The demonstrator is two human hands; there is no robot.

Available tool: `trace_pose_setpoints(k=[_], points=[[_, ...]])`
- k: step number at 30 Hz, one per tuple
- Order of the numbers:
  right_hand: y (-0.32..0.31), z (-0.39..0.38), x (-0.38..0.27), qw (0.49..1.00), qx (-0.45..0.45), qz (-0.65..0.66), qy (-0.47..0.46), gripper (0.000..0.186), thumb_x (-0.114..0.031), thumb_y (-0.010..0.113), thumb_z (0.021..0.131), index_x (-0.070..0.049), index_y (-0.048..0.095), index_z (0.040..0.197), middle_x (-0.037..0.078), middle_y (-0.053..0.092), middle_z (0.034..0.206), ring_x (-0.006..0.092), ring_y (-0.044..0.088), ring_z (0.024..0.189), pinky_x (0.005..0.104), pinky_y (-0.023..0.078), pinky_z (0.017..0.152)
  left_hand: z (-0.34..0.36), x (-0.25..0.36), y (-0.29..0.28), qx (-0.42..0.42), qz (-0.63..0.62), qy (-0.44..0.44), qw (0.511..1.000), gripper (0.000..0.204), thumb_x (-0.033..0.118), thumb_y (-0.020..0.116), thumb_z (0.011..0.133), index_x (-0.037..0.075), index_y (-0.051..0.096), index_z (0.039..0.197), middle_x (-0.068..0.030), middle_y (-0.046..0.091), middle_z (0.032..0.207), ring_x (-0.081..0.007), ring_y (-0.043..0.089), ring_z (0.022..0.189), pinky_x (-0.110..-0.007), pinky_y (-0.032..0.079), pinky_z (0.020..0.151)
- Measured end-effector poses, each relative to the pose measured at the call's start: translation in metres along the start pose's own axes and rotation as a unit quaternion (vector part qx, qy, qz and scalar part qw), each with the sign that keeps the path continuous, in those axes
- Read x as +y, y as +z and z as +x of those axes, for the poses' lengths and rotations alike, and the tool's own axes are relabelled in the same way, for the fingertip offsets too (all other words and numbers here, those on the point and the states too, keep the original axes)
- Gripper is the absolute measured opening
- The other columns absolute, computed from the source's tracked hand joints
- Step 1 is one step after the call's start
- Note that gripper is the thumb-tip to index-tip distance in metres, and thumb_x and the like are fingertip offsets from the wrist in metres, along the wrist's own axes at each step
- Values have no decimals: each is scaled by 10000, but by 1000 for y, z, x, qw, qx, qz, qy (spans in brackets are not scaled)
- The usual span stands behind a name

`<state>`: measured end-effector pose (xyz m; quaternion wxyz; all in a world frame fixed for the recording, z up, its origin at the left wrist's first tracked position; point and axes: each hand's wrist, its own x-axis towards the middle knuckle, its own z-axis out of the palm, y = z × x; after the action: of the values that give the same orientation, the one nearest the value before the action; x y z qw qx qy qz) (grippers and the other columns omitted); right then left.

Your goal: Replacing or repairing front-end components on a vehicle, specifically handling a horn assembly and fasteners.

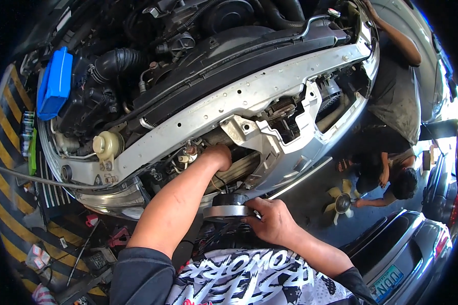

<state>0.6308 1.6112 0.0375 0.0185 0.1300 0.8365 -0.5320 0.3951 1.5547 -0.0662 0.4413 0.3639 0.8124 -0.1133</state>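
Observation:
My left hand (220, 157) reaches through the opening below the car's silver front crossmember (213, 107). Its fingers are hidden among the parts behind the front panel, so what they touch cannot be seen. Close to my chest, my right hand (274, 218) grips a round black part with a broad silver rim (228, 211) by its right side, thumb and fingers closed on it. A brass-coloured fitting (187, 158) sits just left of my left hand. The grey bumper (295, 165) curves away to the right, and a headlight (114, 195) lies left of my left forearm.
A blue container (56, 84) stands on the engine bay's left side, near a cream reservoir (108, 144). Tools and loose parts litter the striped floor (7, 198). At right, a crouching person (387, 175) touches a pale fan (343, 203); another person (399, 86) leans by the car. A dark car (402, 254) stands behind.

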Motion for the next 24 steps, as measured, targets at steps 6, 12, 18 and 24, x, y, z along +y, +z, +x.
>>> trace_pose_setpoints(k=[6,12,18,24], points=[[-8,5,9,1000,3,12,-4,253,-87,751,782,11,659,996,208,666,777,408,671,733,433,531,648,-3,-1,5,49,-34,-11,998,344,175,632,861,-36,694,1126,-260,647,1213,-366,636,1150,-429,517,948],[-36,49,12,994,-86,15,67,330,-229,812,801,9,670,982,163,654,718,273,654,663,373,492,630,-32,3,-22,137,-132,-24,981,309,156,627,870,-14,695,1119,-263,650,1190,-386,629,1131,-435,511,954],[-40,88,-1,971,-152,80,169,253,-176,763,817,50,671,882,170,641,661,251,661,603,385,516,596,-66,-2,-23,259,-285,53,921,251,142,646,878,29,663,1101,-224,691,1097,-382,642,1083,-449,508,918],[-21,111,-8,952,-221,58,203,221,-135,757,851,33,644,938,55,628,684,150,614,555,313,517,499,-74,-16,-15,262,-297,63,916,181,140,667,873,16,655,1004,-211,703,981,-375,674,969,-443,517,853]])
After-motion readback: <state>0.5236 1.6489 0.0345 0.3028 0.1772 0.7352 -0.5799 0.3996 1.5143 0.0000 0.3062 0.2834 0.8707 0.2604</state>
